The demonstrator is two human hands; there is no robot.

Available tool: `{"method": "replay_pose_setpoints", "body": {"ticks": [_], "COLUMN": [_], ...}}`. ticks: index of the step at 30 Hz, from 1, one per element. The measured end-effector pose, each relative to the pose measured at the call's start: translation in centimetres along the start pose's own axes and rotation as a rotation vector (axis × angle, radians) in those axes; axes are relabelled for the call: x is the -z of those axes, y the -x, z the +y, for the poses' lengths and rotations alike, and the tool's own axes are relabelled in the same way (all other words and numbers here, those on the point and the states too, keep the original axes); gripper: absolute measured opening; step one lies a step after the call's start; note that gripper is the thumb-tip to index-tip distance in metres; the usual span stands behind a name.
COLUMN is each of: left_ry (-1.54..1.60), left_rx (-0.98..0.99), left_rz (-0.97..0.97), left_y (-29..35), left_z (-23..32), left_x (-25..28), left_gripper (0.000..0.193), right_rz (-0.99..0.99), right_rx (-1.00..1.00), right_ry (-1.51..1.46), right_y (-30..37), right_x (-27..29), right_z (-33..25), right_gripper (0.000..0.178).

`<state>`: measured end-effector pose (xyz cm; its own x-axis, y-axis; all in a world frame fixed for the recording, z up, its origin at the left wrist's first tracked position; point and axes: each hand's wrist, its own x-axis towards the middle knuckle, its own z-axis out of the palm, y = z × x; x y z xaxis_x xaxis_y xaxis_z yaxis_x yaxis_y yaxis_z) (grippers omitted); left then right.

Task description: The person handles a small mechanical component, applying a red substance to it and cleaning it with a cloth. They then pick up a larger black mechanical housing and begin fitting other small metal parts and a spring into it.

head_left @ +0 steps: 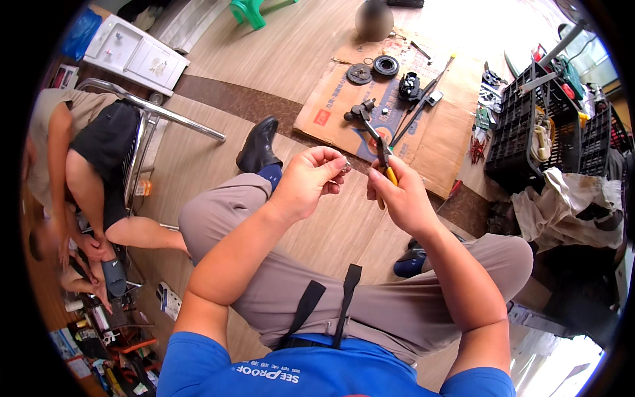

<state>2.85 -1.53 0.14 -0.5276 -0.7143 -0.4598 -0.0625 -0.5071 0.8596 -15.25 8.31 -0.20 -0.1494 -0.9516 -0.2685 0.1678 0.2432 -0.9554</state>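
My left hand is closed, its thumb and fingertips pinching a small shiny piece too small to name. To the right of it, my right hand is wrapped round a pair of pliers with yellow-and-dark handles, its jaws pointing up and away from me. The pliers and the small piece are apart. Beyond my hands a flattened cardboard sheet lies on the floor. On it rest two round black parts, a black blocky part, a dark jointed part and thin rods.
Black plastic crates full of odds and ends stand at the right, with pale cloth beside them. At the left, another person bends over next to a metal-framed chair. A green stool and white cabinet stand farther off.
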Motion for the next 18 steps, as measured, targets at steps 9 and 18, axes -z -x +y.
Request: {"method": "replay_pose_setpoints", "body": {"ticks": [9,18], "left_ry": [0.125,0.011], "left_rx": [0.004,-0.173], "left_rz": [-0.226,-0.216], "left_y": [0.2,0.2], "left_z": [0.5,0.7], "left_x": [0.0,-0.7], "left_gripper": [0.011,0.010], "right_rz": [-0.145,0.005], "right_rx": [-0.050,0.161], "right_ry": [-0.179,0.180], "right_y": [0.3,-0.1], "right_x": [0.0,0.6], "right_z": [-0.6,0.5], "right_gripper": [0.021,0.014]}}
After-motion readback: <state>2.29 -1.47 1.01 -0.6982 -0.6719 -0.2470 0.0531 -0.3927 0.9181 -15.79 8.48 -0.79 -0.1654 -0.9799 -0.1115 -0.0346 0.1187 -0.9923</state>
